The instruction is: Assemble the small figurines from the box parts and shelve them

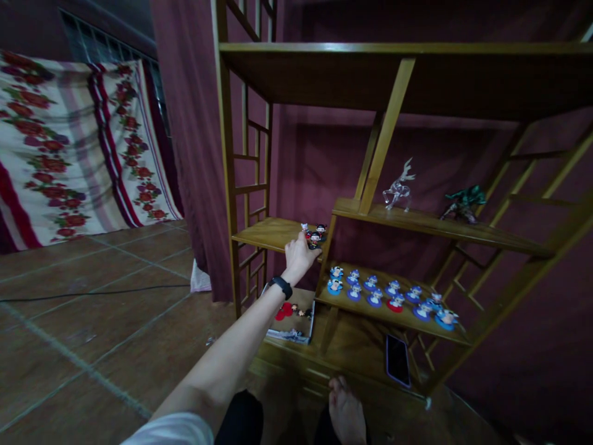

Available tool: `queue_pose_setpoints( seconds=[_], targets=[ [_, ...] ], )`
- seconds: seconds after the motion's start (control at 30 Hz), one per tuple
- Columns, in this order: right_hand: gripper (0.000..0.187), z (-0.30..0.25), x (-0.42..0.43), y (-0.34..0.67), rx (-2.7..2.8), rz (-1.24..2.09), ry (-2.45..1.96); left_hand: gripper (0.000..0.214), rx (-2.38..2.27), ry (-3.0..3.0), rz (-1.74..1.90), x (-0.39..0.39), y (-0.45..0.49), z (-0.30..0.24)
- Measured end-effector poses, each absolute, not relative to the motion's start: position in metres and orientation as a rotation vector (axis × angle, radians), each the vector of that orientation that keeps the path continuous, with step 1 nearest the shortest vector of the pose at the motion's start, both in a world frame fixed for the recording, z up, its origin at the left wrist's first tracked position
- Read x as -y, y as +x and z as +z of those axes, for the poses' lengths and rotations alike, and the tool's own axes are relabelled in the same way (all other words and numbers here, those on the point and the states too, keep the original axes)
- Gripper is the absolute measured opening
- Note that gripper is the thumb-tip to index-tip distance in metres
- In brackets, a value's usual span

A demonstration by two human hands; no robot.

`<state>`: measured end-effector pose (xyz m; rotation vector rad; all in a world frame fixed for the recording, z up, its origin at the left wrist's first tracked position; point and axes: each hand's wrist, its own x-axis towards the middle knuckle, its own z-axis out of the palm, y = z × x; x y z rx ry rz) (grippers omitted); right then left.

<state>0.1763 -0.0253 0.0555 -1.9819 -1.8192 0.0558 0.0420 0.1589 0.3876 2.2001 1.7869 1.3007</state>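
My left hand point(300, 254) reaches out to a wooden shelf board point(264, 233), fingers closed around a small figurine with a dark head and red body point(315, 238). Two more like it point(320, 229) stand right beside it on the board's right end. A black band sits on that wrist. Whether the figurine rests on the board or is lifted I cannot tell. My right hand is out of view.
A lower shelf point(398, 316) carries several small blue-based figurines point(370, 283). A higher shelf holds a glass deer point(398, 186) and a green figure point(464, 201). An open box point(295, 316) and a phone point(397, 360) lie on the bottom board. My bare foot point(346, 413) is below.
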Motion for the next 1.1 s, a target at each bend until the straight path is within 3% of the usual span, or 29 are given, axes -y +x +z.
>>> queue_pose_setpoints(
  seconds=[0.33, 0.57, 1.1],
  targets=[
    [0.033, 0.062, 0.024, 0.178, 1.816, 0.198, -2.013, 0.055, -1.757, 2.242, 1.295, -0.163, 0.043, 0.385],
    [0.033, 0.057, 0.024, 0.179, 1.828, 0.151, -2.01, 0.044, -1.701, 2.242, 1.195, -0.163, 0.041, 0.39],
    [0.031, 0.048, 0.025, 0.184, 1.826, -0.026, -1.961, 0.043, -1.705, 2.265, 1.014, -0.171, 0.034, 0.397]
  ],
)
